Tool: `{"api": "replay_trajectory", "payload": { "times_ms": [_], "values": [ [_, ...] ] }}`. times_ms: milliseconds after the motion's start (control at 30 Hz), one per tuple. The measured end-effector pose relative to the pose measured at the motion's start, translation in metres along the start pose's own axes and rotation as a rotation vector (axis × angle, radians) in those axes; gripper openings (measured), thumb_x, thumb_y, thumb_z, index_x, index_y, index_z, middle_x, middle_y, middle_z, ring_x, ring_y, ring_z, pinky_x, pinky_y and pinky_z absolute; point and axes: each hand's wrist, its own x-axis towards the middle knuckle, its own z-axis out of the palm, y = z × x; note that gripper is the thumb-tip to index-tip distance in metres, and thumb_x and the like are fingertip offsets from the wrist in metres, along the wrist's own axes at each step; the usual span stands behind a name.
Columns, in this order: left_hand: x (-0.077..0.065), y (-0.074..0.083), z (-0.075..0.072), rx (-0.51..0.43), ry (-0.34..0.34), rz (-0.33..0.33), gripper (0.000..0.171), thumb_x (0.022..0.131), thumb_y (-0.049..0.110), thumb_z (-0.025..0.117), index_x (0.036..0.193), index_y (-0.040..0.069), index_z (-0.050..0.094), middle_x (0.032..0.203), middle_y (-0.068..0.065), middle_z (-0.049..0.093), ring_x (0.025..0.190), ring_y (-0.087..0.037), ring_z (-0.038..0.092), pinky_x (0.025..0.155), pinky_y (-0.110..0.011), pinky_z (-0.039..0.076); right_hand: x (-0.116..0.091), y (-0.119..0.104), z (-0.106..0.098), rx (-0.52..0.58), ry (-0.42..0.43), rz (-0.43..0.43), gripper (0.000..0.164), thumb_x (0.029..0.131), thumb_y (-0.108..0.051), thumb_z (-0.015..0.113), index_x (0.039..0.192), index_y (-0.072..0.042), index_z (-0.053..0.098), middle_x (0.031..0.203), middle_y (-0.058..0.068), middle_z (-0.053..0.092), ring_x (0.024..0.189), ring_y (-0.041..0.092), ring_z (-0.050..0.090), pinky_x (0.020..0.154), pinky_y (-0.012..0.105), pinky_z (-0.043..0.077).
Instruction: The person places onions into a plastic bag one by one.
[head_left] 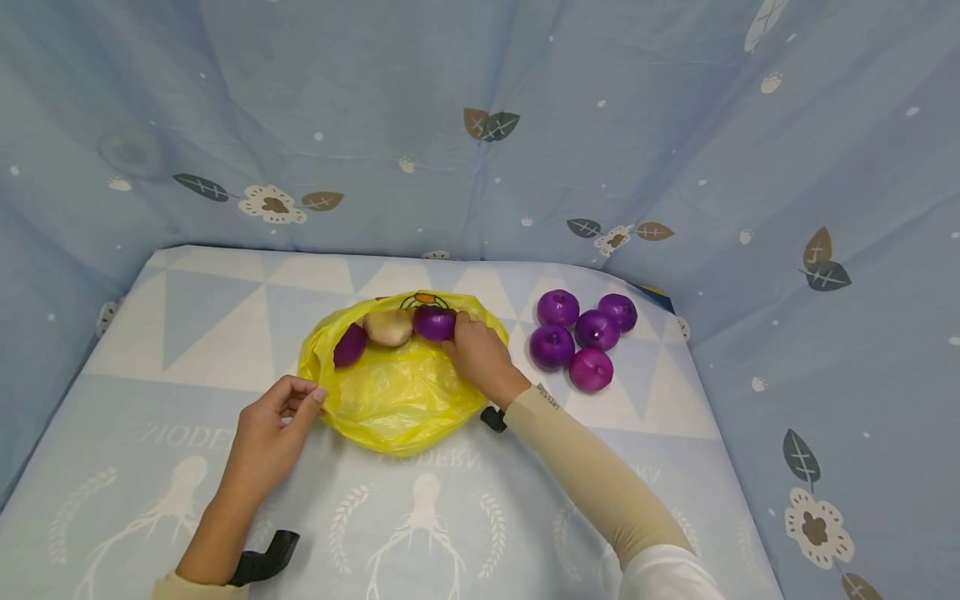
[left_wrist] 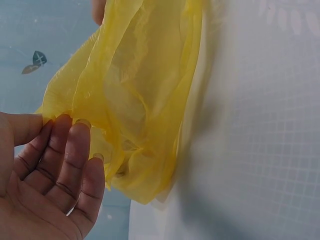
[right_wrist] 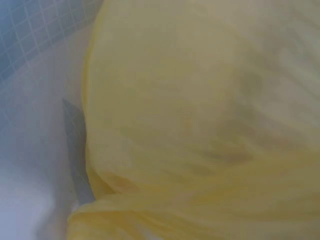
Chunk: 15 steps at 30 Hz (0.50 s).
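A yellow plastic bag (head_left: 397,400) lies with its mouth spread wide on the table. My left hand (head_left: 273,425) pinches the bag's left rim between thumb and fingertips; the left wrist view shows the thin film (left_wrist: 75,95) at the hand's fingertips. Inside the bag's far side, my right hand (head_left: 480,350) grips a shiny purple onion (head_left: 433,322). To its left, in the bag, are a pale brown potato (head_left: 387,327) and a darker purple vegetable (head_left: 349,346). The yellow bag (right_wrist: 190,100) fills most of the right wrist view, hiding the right hand there.
Several purple onions (head_left: 552,347) sit clustered on the table (head_left: 645,408) to the right of the bag. Black wrist camera parts (head_left: 266,558) show at both forearms. A blue patterned curtain (head_left: 405,125) hangs behind and beside the table.
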Motion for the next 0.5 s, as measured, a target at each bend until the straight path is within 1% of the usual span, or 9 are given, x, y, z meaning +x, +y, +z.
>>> {"api": "replay_trajectory", "payload": {
  "times_ms": [167, 267, 367, 500],
  "values": [
    [-0.0006, -0.0015, 0.0, 0.005, 0.006, 0.002, 0.023, 0.108, 0.031, 0.062, 0.107, 0.009, 0.066, 0.09, -0.003, 0.072, 0.083, -0.019, 0.065, 0.068, -0.016, 0.047, 0.0005, 0.0003, 0.0003, -0.01, 0.028, -0.009, 0.036, 0.105, -0.029, 0.066, 0.122, 0.003, 0.062, 0.106, 0.019, 0.071, 0.084, 0.034, 0.072, 0.069, 0.043, 0.059],
    [-0.0012, -0.0022, 0.0004, 0.003, 0.006, 0.005, 0.022, 0.108, 0.031, 0.062, 0.106, 0.009, 0.066, 0.089, -0.003, 0.072, 0.083, -0.022, 0.066, 0.069, -0.016, 0.047, 0.0009, -0.0001, -0.0007, -0.033, 0.035, -0.019, 0.032, 0.105, -0.03, 0.066, 0.113, 0.001, 0.067, 0.1, 0.017, 0.072, 0.078, 0.032, 0.071, 0.063, 0.041, 0.057],
    [-0.002, -0.0024, -0.0001, 0.002, 0.007, 0.006, 0.022, 0.108, 0.031, 0.062, 0.106, 0.009, 0.066, 0.089, -0.002, 0.072, 0.084, -0.025, 0.066, 0.069, -0.017, 0.047, 0.0015, -0.0005, -0.0024, -0.065, 0.03, -0.032, 0.029, 0.105, -0.031, 0.067, 0.106, -0.002, 0.071, 0.097, 0.014, 0.073, 0.076, 0.03, 0.07, 0.062, 0.039, 0.056],
    [-0.0025, -0.0024, -0.0008, 0.001, 0.004, 0.003, 0.023, 0.108, 0.032, 0.061, 0.106, 0.009, 0.066, 0.089, -0.003, 0.072, 0.085, -0.027, 0.066, 0.069, -0.017, 0.047, 0.0007, -0.0004, -0.0045, -0.09, 0.014, -0.055, 0.026, 0.104, -0.03, 0.067, 0.102, -0.005, 0.074, 0.094, 0.012, 0.074, 0.077, 0.028, 0.07, 0.064, 0.039, 0.056]
  ]
}}
